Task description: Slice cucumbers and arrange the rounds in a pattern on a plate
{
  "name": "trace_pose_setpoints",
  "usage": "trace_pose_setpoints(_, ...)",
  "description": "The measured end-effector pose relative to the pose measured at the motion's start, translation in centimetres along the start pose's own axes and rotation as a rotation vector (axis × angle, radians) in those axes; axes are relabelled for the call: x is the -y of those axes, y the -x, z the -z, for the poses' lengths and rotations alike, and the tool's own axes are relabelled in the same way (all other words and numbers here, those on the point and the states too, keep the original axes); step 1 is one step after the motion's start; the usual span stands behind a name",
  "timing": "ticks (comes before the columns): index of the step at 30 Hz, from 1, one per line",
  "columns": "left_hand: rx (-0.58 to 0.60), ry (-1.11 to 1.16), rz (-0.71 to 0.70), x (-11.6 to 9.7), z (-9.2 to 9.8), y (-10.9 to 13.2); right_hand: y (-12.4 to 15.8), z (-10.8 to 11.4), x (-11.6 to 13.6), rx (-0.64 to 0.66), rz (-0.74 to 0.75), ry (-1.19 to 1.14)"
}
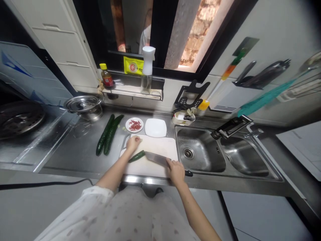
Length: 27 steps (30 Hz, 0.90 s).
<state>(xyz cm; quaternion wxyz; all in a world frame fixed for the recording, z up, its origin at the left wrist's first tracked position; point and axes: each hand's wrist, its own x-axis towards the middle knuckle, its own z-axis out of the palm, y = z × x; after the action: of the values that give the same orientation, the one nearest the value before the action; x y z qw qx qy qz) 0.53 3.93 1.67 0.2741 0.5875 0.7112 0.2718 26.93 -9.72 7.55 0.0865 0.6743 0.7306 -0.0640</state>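
Observation:
My right hand (177,170) is wrapped round the handle of a kitchen knife (156,158). Its broad blade lies low over the white cutting board (160,170), pointing left. At the blade's tip, a short piece of cucumber (137,156) rests on the board. My left hand (133,143) is above that piece, over the board's upper left corner, with its fingers pinched together. A small pale bit shows at the fingertips, too small to name. Left of the board, two whole cucumbers (109,135) lie side by side on the steel counter.
Behind the board stand a plate of chopped red pieces (134,125) and a square white plate (155,128). A lidded steel pot (85,106) sits at the back left. To the right is a double sink (198,147) with a faucet (232,127). A shelf (130,92) holds bottles.

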Motion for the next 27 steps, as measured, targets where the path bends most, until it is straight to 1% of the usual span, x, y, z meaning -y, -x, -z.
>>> trace_pose_setpoints(5, 0.0, -0.137, -0.01, 0.0, -0.3, -1.5, 0.2, -0.4, -0.2, 0.001, -0.013, -0.014)
trace_pose_setpoints(9, -0.023, -0.197, -0.054, 0.1, -0.5, -2.2, 0.2, -0.4, -0.4, 0.007, -0.026, -0.023)
trace_pose_setpoints(14, -0.023, -0.237, -0.072, 0.6, -0.7, -2.7, 0.0, -0.3, -0.5, 0.023, -0.024, -0.02)
trace_pose_setpoints(19, -0.058, -0.28, -0.079, 0.6, -0.6, -2.6, -0.2, -0.3, -0.4, -0.004, -0.013, -0.019)
trace_pose_setpoints(24, -0.023, -0.366, -0.084, 0.7, -0.3, -2.0, -0.3, -0.3, -0.5, -0.034, -0.011, -0.034)
trace_pose_setpoints(27, -0.035, -0.372, -0.074, 0.7, -0.3, -1.8, -0.3, -0.3, -0.5, -0.039, -0.004, -0.04)
